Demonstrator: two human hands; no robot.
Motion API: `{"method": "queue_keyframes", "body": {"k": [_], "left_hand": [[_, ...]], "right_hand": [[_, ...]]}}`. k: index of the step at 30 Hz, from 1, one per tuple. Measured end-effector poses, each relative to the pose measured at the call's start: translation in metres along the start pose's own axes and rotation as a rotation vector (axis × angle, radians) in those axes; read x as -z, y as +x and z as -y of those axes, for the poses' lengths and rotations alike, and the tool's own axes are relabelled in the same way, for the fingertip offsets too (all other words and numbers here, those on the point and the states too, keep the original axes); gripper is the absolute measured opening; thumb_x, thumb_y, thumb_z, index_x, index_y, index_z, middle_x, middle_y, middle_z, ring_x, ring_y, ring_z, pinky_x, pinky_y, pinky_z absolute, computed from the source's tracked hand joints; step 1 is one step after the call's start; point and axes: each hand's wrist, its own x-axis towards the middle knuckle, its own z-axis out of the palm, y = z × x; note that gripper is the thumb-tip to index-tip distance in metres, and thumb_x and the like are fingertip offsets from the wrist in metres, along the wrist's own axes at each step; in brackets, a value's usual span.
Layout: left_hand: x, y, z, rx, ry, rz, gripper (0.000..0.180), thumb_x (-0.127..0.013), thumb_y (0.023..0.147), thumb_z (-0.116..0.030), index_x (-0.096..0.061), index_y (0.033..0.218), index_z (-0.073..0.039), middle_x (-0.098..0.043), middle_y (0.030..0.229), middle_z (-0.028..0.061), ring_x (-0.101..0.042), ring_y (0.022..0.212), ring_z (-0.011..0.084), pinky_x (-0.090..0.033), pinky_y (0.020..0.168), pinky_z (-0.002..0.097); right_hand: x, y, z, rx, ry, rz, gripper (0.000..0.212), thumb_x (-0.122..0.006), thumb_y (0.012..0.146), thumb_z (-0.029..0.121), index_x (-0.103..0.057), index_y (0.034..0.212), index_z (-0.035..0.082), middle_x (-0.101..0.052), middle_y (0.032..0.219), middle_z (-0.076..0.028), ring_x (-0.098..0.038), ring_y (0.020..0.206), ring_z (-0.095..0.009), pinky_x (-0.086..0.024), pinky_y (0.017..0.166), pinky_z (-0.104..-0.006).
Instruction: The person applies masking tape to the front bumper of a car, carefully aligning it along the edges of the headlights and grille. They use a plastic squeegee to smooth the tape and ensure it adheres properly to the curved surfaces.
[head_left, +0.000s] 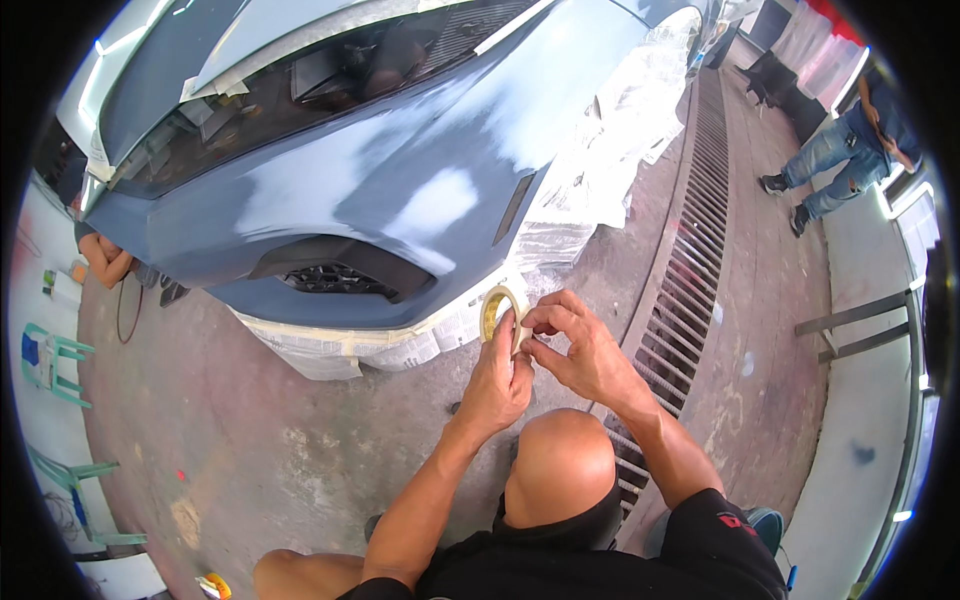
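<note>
Between my hands, above my raised knee, is a roll of masking tape (pixel 488 312), pale with a yellowish inner core. My left hand (pixel 500 388) grips the roll from below, its fingers around the ring. My right hand (pixel 580 350) is closed in a pinch at the roll's right edge; whether a tape end lies between thumb and finger is too small to see. Just beyond stands a car body (pixel 330 190) in grey-blue primer with whitish patches. Newspaper (pixel 420 345) is taped along its lower edge, and more masking paper (pixel 610 140) covers its right side.
A long metal floor grate (pixel 680 300) runs along my right. At the far right a person in jeans (pixel 835 160) stands; another person's arm (pixel 105 258) shows at the car's left. Green plastic chairs (pixel 60 365) line the left wall. A metal bar stand (pixel 855 325) juts out at right.
</note>
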Motion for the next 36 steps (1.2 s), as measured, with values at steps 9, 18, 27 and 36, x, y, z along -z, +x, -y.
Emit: {"method": "queue_keyframes", "body": {"k": [9, 18, 27, 36], "left_hand": [[0.017, -0.012, -0.007, 0.012, 0.004, -0.045, 0.071, -0.055, 0.106, 0.001, -0.031, 0.171, 0.013, -0.063, 0.138, 0.0440, -0.065, 0.125, 0.0594, -0.053, 0.110, 0.0609], [0.023, -0.020, -0.010, -0.060, 0.027, -0.094, 0.073, -0.056, 0.103, 0.003, -0.032, 0.172, 0.010, -0.061, 0.143, 0.0433, -0.062, 0.131, 0.0605, -0.050, 0.114, 0.0619], [0.019, -0.029, -0.006, 0.005, 0.039, -0.081, 0.077, -0.058, 0.101, 0.004, -0.032, 0.172, 0.012, -0.065, 0.140, 0.0415, -0.064, 0.127, 0.0580, -0.051, 0.114, 0.0590], [0.030, -0.033, -0.022, 0.159, -0.016, 0.124, 0.070, -0.057, 0.101, -0.002, -0.040, 0.169, 0.007, -0.071, 0.126, 0.0386, -0.069, 0.112, 0.0580, -0.057, 0.104, 0.0583]], "right_hand": [[-0.014, 0.002, 0.021, 0.038, -0.075, -0.001, 0.022, -0.088, 0.095, 0.001, -0.078, 0.115, 0.002, -0.071, 0.128, -0.014, -0.077, 0.109, -0.027, -0.065, 0.093, -0.0397], [-0.023, 0.002, 0.028, 0.051, -0.082, 0.005, 0.026, -0.089, 0.093, 0.004, -0.080, 0.117, 0.001, -0.074, 0.122, -0.015, -0.080, 0.102, -0.032, -0.064, 0.087, -0.0422], [-0.022, 0.003, 0.040, -0.031, -0.044, -0.017, 0.019, -0.088, 0.095, 0.003, -0.082, 0.113, -0.003, -0.079, 0.112, -0.014, -0.083, 0.098, -0.026, -0.064, 0.076, -0.0404], [-0.015, 0.002, 0.021, 0.006, -0.264, 0.184, 0.013, -0.087, 0.092, 0.002, -0.081, 0.102, -0.001, -0.079, 0.104, -0.015, -0.082, 0.085, -0.026, -0.064, 0.071, -0.0383]]}}
